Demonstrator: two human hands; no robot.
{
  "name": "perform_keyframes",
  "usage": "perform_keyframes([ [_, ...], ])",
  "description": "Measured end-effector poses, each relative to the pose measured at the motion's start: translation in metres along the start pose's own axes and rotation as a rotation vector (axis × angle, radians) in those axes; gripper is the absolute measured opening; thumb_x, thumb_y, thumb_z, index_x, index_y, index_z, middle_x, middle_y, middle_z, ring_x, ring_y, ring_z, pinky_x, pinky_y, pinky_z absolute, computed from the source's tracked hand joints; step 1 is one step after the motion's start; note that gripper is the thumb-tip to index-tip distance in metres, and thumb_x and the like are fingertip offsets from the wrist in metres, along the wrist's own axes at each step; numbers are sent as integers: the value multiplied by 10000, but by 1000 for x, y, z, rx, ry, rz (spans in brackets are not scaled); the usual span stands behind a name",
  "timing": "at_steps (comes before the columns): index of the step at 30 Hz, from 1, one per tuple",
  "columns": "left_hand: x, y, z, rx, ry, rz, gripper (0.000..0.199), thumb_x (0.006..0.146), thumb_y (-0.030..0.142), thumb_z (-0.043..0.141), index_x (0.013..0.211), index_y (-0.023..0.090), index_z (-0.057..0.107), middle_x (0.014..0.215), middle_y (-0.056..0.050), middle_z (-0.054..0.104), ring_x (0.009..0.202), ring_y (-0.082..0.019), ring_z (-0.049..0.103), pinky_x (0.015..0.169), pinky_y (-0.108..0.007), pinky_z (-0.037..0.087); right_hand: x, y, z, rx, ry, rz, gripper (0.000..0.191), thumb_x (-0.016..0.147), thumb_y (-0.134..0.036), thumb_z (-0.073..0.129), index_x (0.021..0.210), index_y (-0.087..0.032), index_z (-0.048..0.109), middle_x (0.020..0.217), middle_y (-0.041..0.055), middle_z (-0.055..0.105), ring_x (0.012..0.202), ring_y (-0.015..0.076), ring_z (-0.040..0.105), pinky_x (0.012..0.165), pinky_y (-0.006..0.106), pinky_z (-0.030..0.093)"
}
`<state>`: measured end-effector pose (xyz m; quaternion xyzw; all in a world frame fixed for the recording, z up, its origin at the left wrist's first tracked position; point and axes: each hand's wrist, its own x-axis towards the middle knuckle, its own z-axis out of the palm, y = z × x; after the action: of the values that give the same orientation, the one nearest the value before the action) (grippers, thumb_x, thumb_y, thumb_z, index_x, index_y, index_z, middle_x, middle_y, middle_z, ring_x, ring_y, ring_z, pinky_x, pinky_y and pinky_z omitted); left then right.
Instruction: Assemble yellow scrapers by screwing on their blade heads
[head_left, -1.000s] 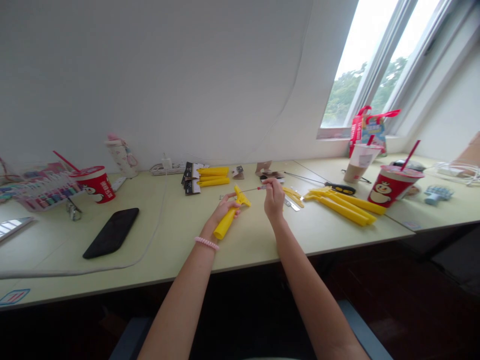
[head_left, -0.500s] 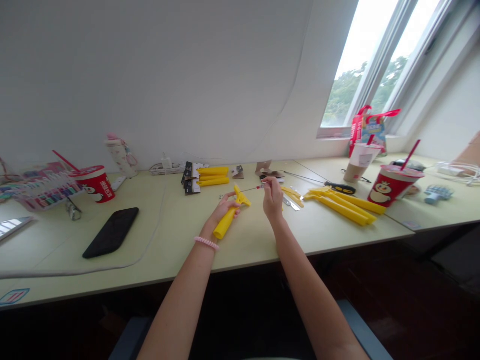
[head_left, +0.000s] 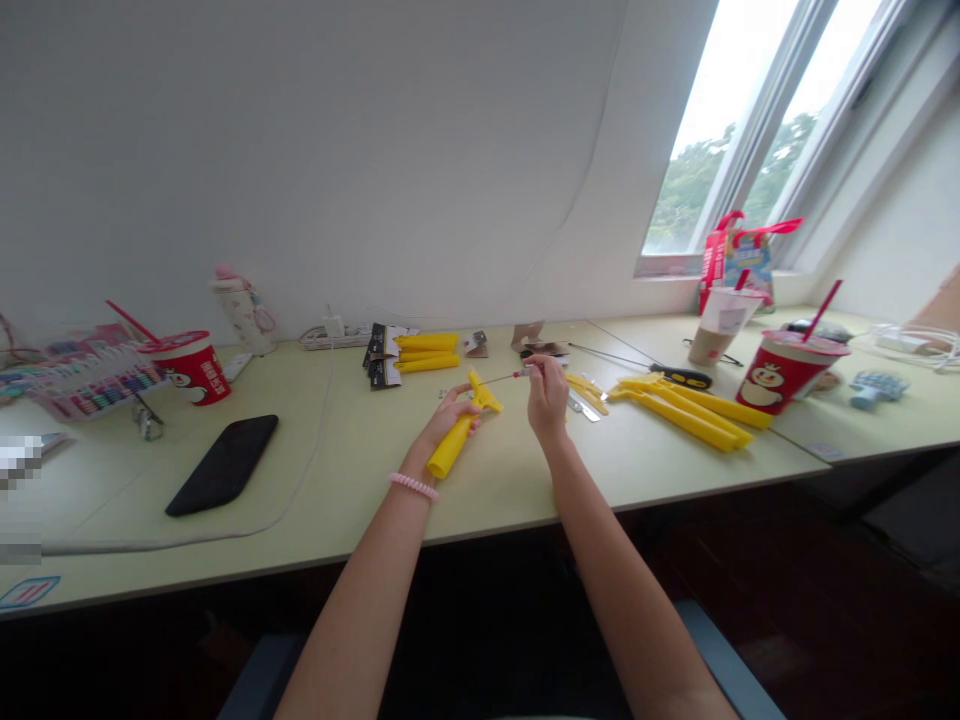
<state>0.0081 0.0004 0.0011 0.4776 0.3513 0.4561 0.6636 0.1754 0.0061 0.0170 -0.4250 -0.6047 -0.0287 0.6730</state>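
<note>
One yellow scraper [head_left: 454, 442] slants toward one o'clock over the table [head_left: 499, 490], the left hand [head_left: 438, 424] clasped around it; the right hand [head_left: 547, 393], at three o'clock, pinches a screwdriver [head_left: 517, 375]. The scraper is probably light, stiff, slightly slippery plastic, best held by its thick handle.

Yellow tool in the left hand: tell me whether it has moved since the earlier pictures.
No, the yellow tool shows no visible shift against the leftmost red cup.
</note>
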Motion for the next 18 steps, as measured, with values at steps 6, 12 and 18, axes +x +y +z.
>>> perform_keyframes([
  [6,-1,1,0,-10,7,-1,576,674,74,542,1208,197,363,856,-72,561,474,-49,485,417,-162,368,-3,-1,0,-13,28,112,217,828,-359,439,866,-174,545,579,-26,514,503,107,453,509,221,345],
  [12,1,0,0,10,16,-9,627,667,95,549,1249,222,354,831,-47,556,463,-46,480,414,-159,377,-1,-2,-1,-5,-53,93,246,859,-322,338,825,-184,539,641,-3,545,553,126,463,547,239,351],
  [18,1,-1,0,-4,9,4,618,674,84,538,1251,206,355,839,-62,563,472,-52,481,416,-165,372,0,0,-1,11,-7,41,230,844,-291,367,893,-178,562,762,28,580,677,148,513,632,263,393],
])
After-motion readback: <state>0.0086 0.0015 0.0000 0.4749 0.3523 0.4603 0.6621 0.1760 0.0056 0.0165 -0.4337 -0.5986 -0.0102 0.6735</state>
